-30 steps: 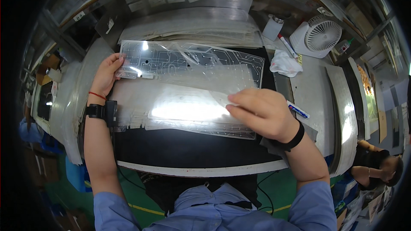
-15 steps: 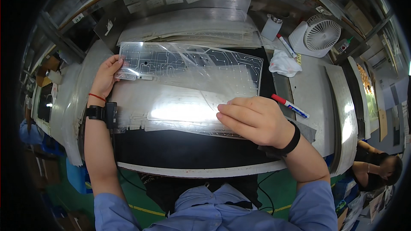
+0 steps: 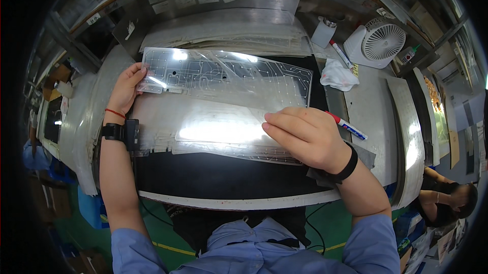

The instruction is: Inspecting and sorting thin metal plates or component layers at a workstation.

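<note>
My left hand (image 3: 127, 87) pinches the left edge of a clear plastic sheet printed with circuit traces (image 3: 195, 70), tilted up off the pile. The fingers of my right hand (image 3: 310, 134) are pressed together at the right, above the pile. From the fingertips a thin transparent film (image 3: 238, 82) runs up across the printed sheet, creased and glossy; its edge is hard to make out. Beneath lies a stack of translucent sheets (image 3: 162, 121) with strong glare in the middle. The stack rests on a black work mat (image 3: 218, 177).
Right of the mat lie a red-capped marker (image 3: 351, 125) and a crumpled white cloth (image 3: 338, 75). Behind stand a white fan (image 3: 378, 42) and a white bottle (image 3: 323, 34). More sheets (image 3: 229, 27) are piled at the back. At far right a person (image 3: 452, 198) sits.
My right hand has shifted slightly right and up, now partly covering the marker's cap. The printed sheet's left end has risen a little with my left hand.
</note>
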